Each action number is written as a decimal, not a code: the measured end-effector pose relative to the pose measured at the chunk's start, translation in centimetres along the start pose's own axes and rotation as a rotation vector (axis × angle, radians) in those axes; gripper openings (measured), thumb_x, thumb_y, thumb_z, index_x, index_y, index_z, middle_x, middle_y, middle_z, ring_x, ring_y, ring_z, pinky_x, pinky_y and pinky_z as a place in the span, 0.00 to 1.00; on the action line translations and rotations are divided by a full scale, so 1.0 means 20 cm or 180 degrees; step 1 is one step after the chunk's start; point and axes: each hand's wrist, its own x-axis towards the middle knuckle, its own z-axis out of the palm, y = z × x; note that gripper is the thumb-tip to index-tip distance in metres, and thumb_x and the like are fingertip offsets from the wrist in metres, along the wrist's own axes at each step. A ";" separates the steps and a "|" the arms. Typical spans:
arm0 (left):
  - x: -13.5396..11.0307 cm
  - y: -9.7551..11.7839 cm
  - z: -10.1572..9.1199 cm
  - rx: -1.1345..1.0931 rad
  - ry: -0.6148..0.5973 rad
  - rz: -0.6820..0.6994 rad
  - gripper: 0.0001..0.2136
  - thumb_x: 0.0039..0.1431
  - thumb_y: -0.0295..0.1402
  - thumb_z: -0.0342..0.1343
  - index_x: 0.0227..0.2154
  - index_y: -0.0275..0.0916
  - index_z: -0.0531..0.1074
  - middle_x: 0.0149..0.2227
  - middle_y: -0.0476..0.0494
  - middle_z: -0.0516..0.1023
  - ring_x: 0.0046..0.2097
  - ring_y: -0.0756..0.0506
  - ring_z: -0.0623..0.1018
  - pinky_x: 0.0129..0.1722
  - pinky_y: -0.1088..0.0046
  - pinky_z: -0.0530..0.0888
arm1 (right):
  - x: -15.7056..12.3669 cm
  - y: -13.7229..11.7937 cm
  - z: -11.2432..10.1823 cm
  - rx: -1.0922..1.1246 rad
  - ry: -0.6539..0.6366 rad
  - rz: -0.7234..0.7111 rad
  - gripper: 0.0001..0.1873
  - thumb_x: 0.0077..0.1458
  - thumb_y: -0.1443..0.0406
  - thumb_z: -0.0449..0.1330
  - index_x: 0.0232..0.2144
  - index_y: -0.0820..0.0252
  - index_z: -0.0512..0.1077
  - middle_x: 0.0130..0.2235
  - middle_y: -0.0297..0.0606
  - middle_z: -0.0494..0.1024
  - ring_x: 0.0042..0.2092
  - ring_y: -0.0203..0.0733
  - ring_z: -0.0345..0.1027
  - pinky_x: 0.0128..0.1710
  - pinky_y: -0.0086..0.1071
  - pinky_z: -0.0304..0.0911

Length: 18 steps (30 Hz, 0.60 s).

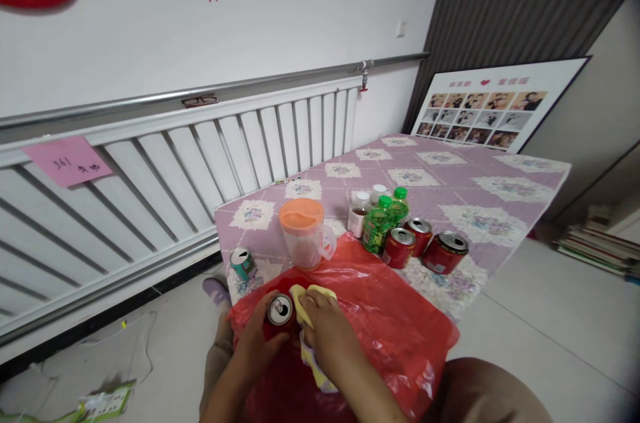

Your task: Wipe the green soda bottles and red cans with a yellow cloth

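My left hand (255, 343) is wrapped round a red drink can (280, 313) whose silver top faces up. My right hand (325, 326) presses a pale yellow cloth (313, 296) against the can's right side, fingers closed on the cloth. More of the cloth hangs below the hand. Both hands are over a red plastic bag (390, 316) spread on the near end of a low table with a purple flowered cover (450, 183).
On the table stand a clear jug with an orange lid (304, 233), a teal can (242, 263), three red cans (423, 243), two green bottles (385, 220) and two white-capped bottles (361, 211). A white radiator (200, 156) is on the left. A photo board (490, 110) leans behind.
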 end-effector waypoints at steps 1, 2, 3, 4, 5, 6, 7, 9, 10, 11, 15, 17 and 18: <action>0.00 0.00 0.00 -0.0011 -0.0008 0.0003 0.34 0.41 0.25 0.58 0.57 0.41 0.65 0.60 0.37 0.72 0.62 0.36 0.71 0.63 0.50 0.65 | 0.00 0.00 0.00 -0.0051 0.0000 -0.0007 0.30 0.54 0.73 0.54 0.60 0.57 0.67 0.62 0.42 0.68 0.63 0.48 0.58 0.62 0.36 0.53; 0.00 0.00 0.00 -0.0020 -0.0010 0.0010 0.34 0.41 0.25 0.58 0.57 0.41 0.65 0.60 0.37 0.72 0.62 0.36 0.71 0.63 0.50 0.65 | 0.01 -0.01 0.01 -0.0146 -0.0044 -0.0001 0.29 0.54 0.73 0.54 0.59 0.57 0.67 0.61 0.42 0.69 0.62 0.49 0.59 0.62 0.37 0.53; 0.00 0.00 0.00 -0.0020 -0.0012 0.0021 0.34 0.40 0.25 0.58 0.56 0.41 0.66 0.60 0.37 0.72 0.62 0.36 0.71 0.63 0.50 0.65 | 0.01 -0.01 0.02 -0.0245 -0.0109 0.0014 0.29 0.53 0.73 0.55 0.58 0.58 0.68 0.60 0.42 0.70 0.61 0.49 0.60 0.60 0.37 0.55; 0.00 0.00 -0.01 -0.0005 -0.0010 0.0031 0.34 0.40 0.25 0.58 0.56 0.41 0.66 0.60 0.38 0.72 0.62 0.35 0.71 0.63 0.49 0.65 | 0.01 -0.01 0.04 -0.0330 -0.0174 0.0034 0.29 0.52 0.74 0.55 0.57 0.58 0.69 0.59 0.43 0.72 0.59 0.49 0.62 0.59 0.37 0.56; 0.01 0.00 -0.01 0.0024 -0.0017 0.0037 0.34 0.40 0.25 0.58 0.56 0.42 0.67 0.60 0.38 0.73 0.62 0.35 0.70 0.63 0.49 0.64 | 0.01 -0.01 0.06 -0.0392 -0.0220 0.0058 0.29 0.52 0.75 0.55 0.56 0.59 0.69 0.57 0.45 0.73 0.58 0.50 0.63 0.57 0.37 0.58; 0.01 0.00 -0.01 0.0063 -0.0028 0.0043 0.34 0.40 0.24 0.58 0.56 0.42 0.67 0.60 0.38 0.73 0.62 0.35 0.70 0.63 0.48 0.64 | 0.01 -0.01 0.08 -0.0429 -0.0248 0.0079 0.28 0.52 0.75 0.55 0.56 0.60 0.70 0.56 0.47 0.74 0.57 0.51 0.65 0.55 0.38 0.60; 0.01 0.01 -0.02 0.0111 -0.0042 0.0044 0.34 0.40 0.24 0.58 0.56 0.42 0.67 0.60 0.38 0.72 0.62 0.35 0.70 0.64 0.48 0.63 | 0.01 -0.01 0.10 -0.0452 -0.0259 0.0097 0.28 0.52 0.76 0.54 0.56 0.62 0.70 0.55 0.48 0.75 0.56 0.52 0.65 0.53 0.38 0.61; 0.01 0.02 -0.03 0.0229 -0.0065 0.0034 0.35 0.39 0.24 0.58 0.56 0.41 0.67 0.60 0.37 0.71 0.63 0.35 0.69 0.64 0.48 0.62 | 0.01 0.00 0.14 -0.0496 -0.0258 0.0108 0.27 0.54 0.77 0.52 0.56 0.63 0.70 0.54 0.51 0.75 0.55 0.54 0.66 0.51 0.40 0.63; 0.01 0.03 -0.03 0.0293 -0.0071 0.0042 0.35 0.39 0.24 0.59 0.57 0.41 0.66 0.61 0.36 0.71 0.64 0.34 0.68 0.64 0.48 0.62 | 0.01 0.00 0.15 -0.0506 -0.0249 0.0100 0.27 0.54 0.77 0.51 0.56 0.63 0.70 0.54 0.51 0.74 0.55 0.54 0.66 0.50 0.40 0.63; 0.01 0.04 -0.03 0.0364 -0.0074 0.0053 0.36 0.39 0.25 0.60 0.58 0.41 0.66 0.61 0.35 0.70 0.64 0.34 0.67 0.65 0.48 0.61 | 0.01 0.00 0.15 -0.0507 -0.0240 0.0087 0.27 0.54 0.77 0.51 0.55 0.63 0.71 0.54 0.51 0.74 0.55 0.54 0.66 0.50 0.40 0.63; 0.01 0.08 -0.02 0.0740 0.0022 -0.0063 0.37 0.42 0.33 0.64 0.60 0.37 0.64 0.60 0.31 0.68 0.63 0.31 0.67 0.62 0.48 0.64 | 0.00 0.01 0.14 -0.0456 -0.0207 0.0073 0.25 0.55 0.76 0.52 0.54 0.61 0.72 0.53 0.50 0.75 0.55 0.53 0.66 0.50 0.40 0.63; 0.00 0.09 -0.01 0.0883 0.0138 -0.0156 0.35 0.47 0.37 0.63 0.60 0.36 0.64 0.58 0.31 0.70 0.61 0.31 0.70 0.60 0.48 0.66 | -0.01 0.00 0.12 -0.0408 -0.0190 0.0065 0.25 0.54 0.75 0.54 0.54 0.61 0.72 0.54 0.49 0.74 0.55 0.53 0.66 0.52 0.40 0.63; 0.00 0.09 0.00 0.0913 0.0189 -0.0174 0.34 0.48 0.38 0.62 0.60 0.36 0.64 0.57 0.31 0.70 0.60 0.31 0.71 0.60 0.48 0.67 | -0.01 0.00 0.10 -0.0380 -0.0178 0.0048 0.25 0.54 0.75 0.54 0.53 0.61 0.72 0.55 0.48 0.74 0.55 0.52 0.66 0.54 0.39 0.62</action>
